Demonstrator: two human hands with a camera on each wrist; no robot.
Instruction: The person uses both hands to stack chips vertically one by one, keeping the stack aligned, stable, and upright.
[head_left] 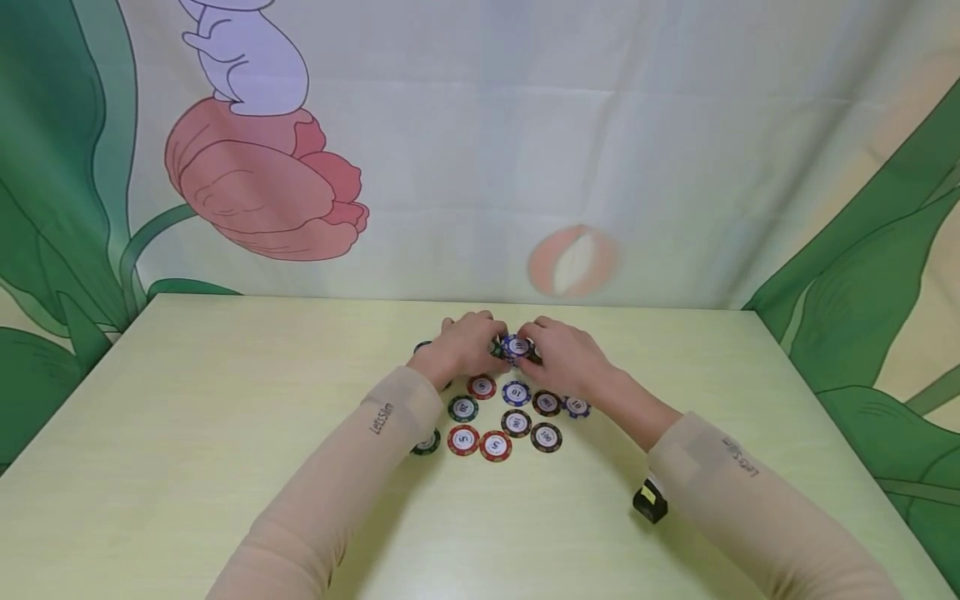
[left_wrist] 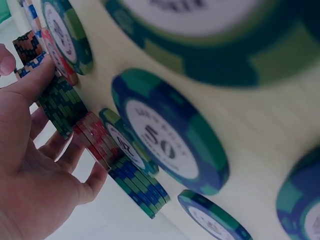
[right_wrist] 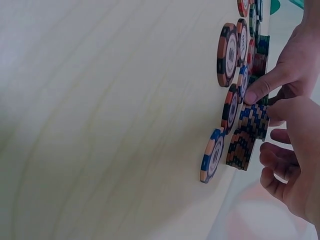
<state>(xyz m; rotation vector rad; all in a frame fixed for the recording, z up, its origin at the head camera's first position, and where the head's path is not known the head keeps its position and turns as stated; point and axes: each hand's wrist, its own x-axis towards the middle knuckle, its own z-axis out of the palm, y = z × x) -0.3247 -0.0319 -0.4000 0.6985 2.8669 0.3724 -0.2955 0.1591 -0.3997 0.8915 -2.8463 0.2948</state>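
Sleeves (head_left: 330,492) along the bottom of the head frame, with a small black object (head_left: 649,502) at lower right, then loose chips (head_left: 495,446) spread flat on the pale table (head_left: 262,433) just below centre. At mid-frame, the blue stack (head_left: 516,345) between left hand (head_left: 471,343) and right hand (head_left: 566,354), pinched from both sides by curved thumbs and fingers, with a black stack (right_wrist: 241,149) just beside it, lower right in the right wrist view, and green stack (left_wrist: 62,106) and red stack (left_wrist: 97,140) toward the left of the left wrist view. Farthest, a printed curtain (head_left: 480,167) across the top, with a pink flower (head_left: 255,187) at upper left.
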